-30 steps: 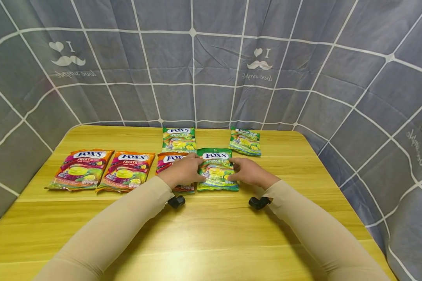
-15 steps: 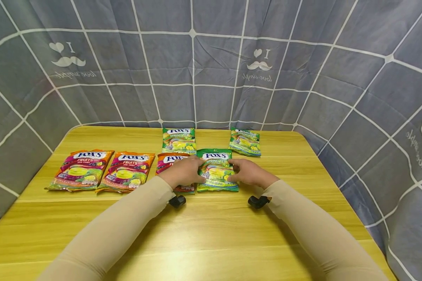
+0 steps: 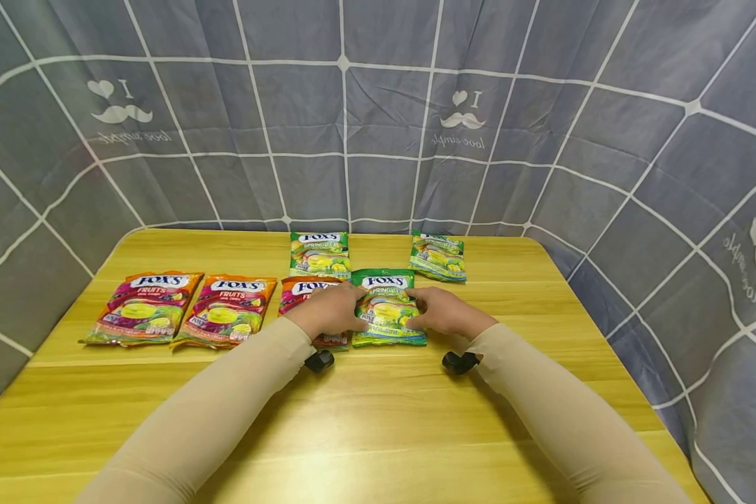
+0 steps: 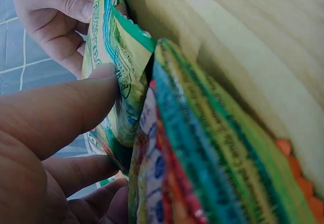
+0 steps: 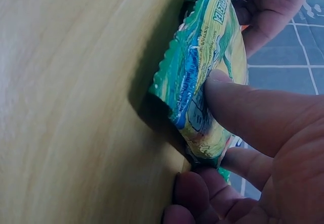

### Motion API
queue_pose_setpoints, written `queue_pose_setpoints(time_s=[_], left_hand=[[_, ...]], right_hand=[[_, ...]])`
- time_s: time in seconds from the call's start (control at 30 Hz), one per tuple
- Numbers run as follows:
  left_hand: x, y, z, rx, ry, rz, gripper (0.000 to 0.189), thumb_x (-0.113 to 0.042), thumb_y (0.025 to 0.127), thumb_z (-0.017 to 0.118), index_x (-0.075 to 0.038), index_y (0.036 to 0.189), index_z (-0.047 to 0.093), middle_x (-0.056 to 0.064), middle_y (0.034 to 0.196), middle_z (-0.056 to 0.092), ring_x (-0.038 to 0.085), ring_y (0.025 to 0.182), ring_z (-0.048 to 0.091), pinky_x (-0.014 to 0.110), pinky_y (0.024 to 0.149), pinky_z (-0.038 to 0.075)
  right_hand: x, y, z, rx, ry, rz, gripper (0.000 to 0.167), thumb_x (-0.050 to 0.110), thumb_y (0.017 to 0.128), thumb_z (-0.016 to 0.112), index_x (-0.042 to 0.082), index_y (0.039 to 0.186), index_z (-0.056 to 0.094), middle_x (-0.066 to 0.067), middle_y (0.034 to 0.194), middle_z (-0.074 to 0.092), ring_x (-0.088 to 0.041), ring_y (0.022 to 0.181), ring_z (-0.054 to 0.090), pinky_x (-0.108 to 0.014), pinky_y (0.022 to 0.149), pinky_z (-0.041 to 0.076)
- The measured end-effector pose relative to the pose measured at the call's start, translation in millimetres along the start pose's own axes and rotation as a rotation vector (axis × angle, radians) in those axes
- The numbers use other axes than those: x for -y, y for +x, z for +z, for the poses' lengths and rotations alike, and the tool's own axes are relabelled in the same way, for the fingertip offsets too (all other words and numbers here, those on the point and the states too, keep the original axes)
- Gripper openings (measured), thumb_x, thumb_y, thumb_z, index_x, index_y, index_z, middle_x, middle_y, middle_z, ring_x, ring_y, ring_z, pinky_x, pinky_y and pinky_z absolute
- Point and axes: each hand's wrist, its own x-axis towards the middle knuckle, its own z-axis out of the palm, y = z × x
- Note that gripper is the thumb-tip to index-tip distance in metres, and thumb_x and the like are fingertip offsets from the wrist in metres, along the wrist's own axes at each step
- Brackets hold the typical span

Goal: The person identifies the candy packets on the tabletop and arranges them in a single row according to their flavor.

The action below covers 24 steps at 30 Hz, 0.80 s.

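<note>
A green Fox's Spring Tea candy bag (image 3: pixel 387 301) lies face up on the wooden table between both hands. My left hand (image 3: pixel 332 308) grips its left side, thumb on the front and fingers at the edge, as the left wrist view shows. On the opposite side my right hand (image 3: pixel 450 311) pinches the bag the same way; in the right wrist view the thumb (image 5: pixel 243 100) presses on the printed front. An orange-red Fox's Fruits bag (image 3: pixel 305 285) sits right against the green one, partly hidden under my left hand and wrist.
Two more Fruits bags (image 3: pixel 229 308) lie side by side on the left. Behind, near the table's back edge, are a Spring Tea bag (image 3: pixel 319 255) and another, tilted Spring Tea bag (image 3: pixel 439 257). A grey checked curtain (image 3: pixel 378 112) surrounds the table (image 3: pixel 365 434).
</note>
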Motion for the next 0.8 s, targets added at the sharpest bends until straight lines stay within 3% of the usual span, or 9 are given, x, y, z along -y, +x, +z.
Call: queue_pose_setpoints(time_s=[0.8], left_hand=[[-1.5,2.6,-0.4,0.007,0.028,-0.003,0.084,-0.044,0.096,0.076,-0.011,0.164,0.039,0.019,0.169,0.037,0.041,0.156,0.035,0.069,0.125,0.025]], right_hand=[[2.3,0.5,-0.9,0.014,-0.020,-0.005,0.078,0.025,0.098,0.078,0.008,0.163,0.039,-0.017,0.134,0.066,-0.023,0.106,0.059,-0.038,0.091,0.051]])
